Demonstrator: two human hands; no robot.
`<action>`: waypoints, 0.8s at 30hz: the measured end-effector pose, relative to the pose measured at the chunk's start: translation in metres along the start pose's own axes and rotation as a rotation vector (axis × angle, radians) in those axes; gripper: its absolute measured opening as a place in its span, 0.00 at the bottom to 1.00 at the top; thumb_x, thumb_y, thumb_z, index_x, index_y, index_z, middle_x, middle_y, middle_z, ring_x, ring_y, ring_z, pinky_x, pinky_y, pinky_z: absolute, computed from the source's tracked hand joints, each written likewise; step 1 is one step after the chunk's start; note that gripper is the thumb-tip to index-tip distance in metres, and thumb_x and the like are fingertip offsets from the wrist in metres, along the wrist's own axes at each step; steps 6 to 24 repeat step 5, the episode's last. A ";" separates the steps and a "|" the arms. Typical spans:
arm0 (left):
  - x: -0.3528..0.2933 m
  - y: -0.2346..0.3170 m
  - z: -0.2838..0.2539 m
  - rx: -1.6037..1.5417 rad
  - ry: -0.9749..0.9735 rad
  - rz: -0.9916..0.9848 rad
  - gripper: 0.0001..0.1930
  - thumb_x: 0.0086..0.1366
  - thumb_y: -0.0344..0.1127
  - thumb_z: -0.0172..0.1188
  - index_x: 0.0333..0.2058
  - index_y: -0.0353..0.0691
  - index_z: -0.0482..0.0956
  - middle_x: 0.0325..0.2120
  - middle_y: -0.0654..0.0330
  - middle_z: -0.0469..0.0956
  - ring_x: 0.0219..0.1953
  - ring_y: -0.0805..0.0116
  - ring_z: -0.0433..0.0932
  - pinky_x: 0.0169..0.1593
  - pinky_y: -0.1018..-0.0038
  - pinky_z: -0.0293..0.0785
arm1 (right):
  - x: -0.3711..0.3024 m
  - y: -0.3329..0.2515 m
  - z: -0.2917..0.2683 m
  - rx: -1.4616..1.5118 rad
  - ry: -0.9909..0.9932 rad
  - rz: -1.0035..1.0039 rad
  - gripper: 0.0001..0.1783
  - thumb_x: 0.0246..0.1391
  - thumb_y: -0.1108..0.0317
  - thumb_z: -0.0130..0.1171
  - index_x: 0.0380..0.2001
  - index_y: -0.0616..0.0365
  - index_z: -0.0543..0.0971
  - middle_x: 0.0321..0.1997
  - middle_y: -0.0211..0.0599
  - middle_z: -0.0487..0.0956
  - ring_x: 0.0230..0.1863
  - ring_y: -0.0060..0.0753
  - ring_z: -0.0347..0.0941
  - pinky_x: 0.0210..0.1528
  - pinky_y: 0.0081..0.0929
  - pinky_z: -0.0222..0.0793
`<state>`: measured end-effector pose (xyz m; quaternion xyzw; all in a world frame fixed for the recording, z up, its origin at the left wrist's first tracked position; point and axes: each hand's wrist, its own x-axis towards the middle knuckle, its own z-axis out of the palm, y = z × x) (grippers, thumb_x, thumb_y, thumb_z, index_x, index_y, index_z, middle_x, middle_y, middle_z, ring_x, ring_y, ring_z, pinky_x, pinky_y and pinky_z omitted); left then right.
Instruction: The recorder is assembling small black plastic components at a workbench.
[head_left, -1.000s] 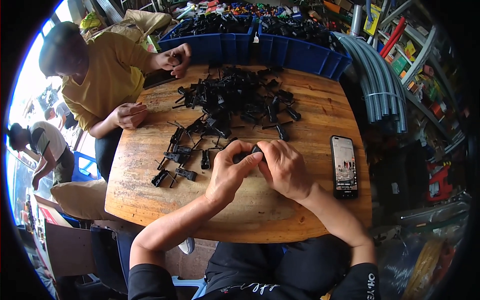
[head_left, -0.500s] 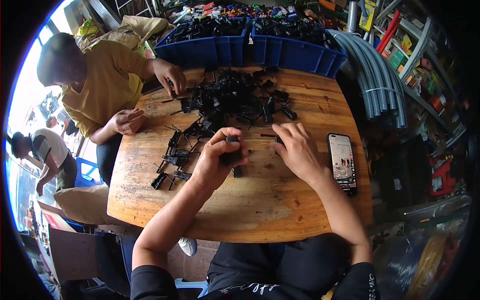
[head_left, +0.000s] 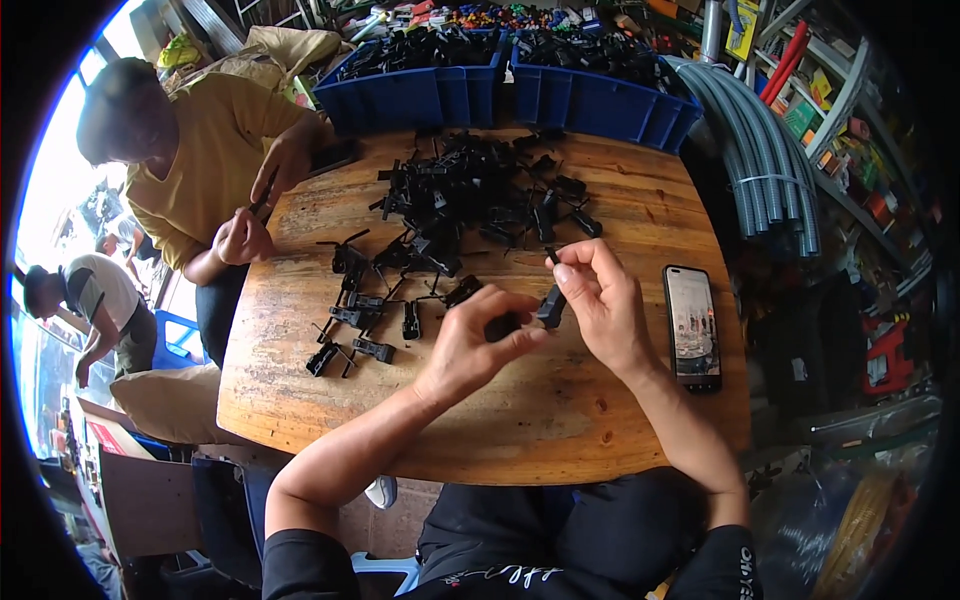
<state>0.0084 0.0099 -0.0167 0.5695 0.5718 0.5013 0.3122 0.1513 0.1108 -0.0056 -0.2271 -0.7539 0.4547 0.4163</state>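
My left hand (head_left: pixel 478 338) is closed around a small black plastic part (head_left: pixel 549 308), whose end sticks out past the fingertips toward my right hand. Between thumb and forefinger, my right hand (head_left: pixel 603 308) pinches a thin black pin-like piece (head_left: pixel 552 257); its exact kind is too small to tell. Beyond both hands lies a heap of black plastic parts (head_left: pixel 450 190), some with thin rods poking out. Several similar parts (head_left: pixel 350 316) lie loose left of my left hand.
A phone (head_left: pixel 692 330) lies on the wooden table (head_left: pixel 500 430) to the right. Two blue crates (head_left: pixel 410 103) of black parts stand at the far edge. A co-worker in a yellow top (head_left: pixel 225 130) sits at the left. Grey coiled hose (head_left: pixel 770 170) hangs at the far right.
My left hand has turned and moved right with the black part, close to my right hand. My right hand has lifted the thin piece upright. The co-worker's hands have drawn back from the heap.
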 end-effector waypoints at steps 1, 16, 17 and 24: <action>-0.002 0.001 0.002 0.054 0.008 0.029 0.18 0.53 0.38 0.66 0.37 0.31 0.76 0.30 0.58 0.73 0.32 0.71 0.73 0.37 0.77 0.69 | -0.002 -0.001 0.003 0.000 -0.002 -0.001 0.07 0.56 0.72 0.52 0.36 0.64 0.70 0.32 0.31 0.74 0.33 0.19 0.69 0.33 0.17 0.67; -0.006 0.007 0.003 0.067 0.057 0.034 0.19 0.52 0.40 0.66 0.37 0.31 0.76 0.30 0.58 0.73 0.31 0.69 0.73 0.37 0.75 0.69 | -0.005 -0.004 0.003 -0.113 0.013 -0.120 0.13 0.55 0.72 0.53 0.44 0.61 0.71 0.34 0.31 0.74 0.37 0.22 0.70 0.38 0.18 0.68; -0.006 0.007 0.003 0.067 0.057 0.034 0.19 0.52 0.40 0.66 0.37 0.31 0.76 0.30 0.58 0.73 0.31 0.69 0.73 0.37 0.75 0.69 | -0.005 -0.004 0.003 -0.113 0.013 -0.120 0.13 0.55 0.72 0.53 0.44 0.61 0.71 0.34 0.31 0.74 0.37 0.22 0.70 0.38 0.18 0.68; -0.006 0.007 0.003 0.067 0.057 0.034 0.19 0.52 0.40 0.66 0.37 0.31 0.76 0.30 0.58 0.73 0.31 0.69 0.73 0.37 0.75 0.69 | -0.005 -0.004 0.003 -0.113 0.013 -0.120 0.13 0.55 0.72 0.53 0.44 0.61 0.71 0.34 0.31 0.74 0.37 0.22 0.70 0.38 0.18 0.68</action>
